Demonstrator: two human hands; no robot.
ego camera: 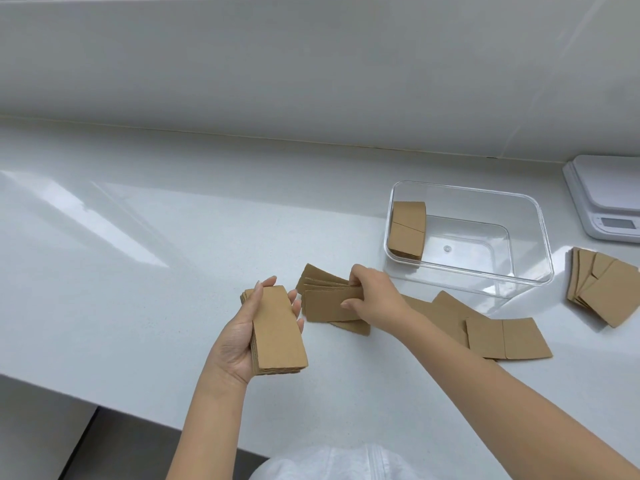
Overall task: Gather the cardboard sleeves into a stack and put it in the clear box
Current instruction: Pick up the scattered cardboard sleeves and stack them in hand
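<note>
Left hand (258, 336), palm up just above the tabletop (138, 258), closed around a squared stack (278, 332) of flattened sleeves, thumb along the near long edge, fingertips curled over the far one. Right hand (372, 297) pinched on the top sleeve (329, 304) of a fanned pile (323, 289) lying on the tabletop just beside the stack. More loose sleeves (507, 337) lay flat behind the right forearm, near the clear box (540, 233); a further fanned group (601, 289) lay to the right of the box, below a white scale (609, 202). Inside the box, one bundle (408, 230) stood on edge against the left wall, the rest of the floor bare.

Step in hand, as judged: gathering, far from complete, with most sleeves still outside the box. Best done by lifting sleeves singly or as a small fan, turning each to match the stack's long axis, then laying it flat on top under the left thumb. Edges best tapped square against the tabletop before more were added, since a thick, skewed stack would likely slip out of the grip. Stack best kept slim enough to stand on edge beside the bundle already in the box.
</note>
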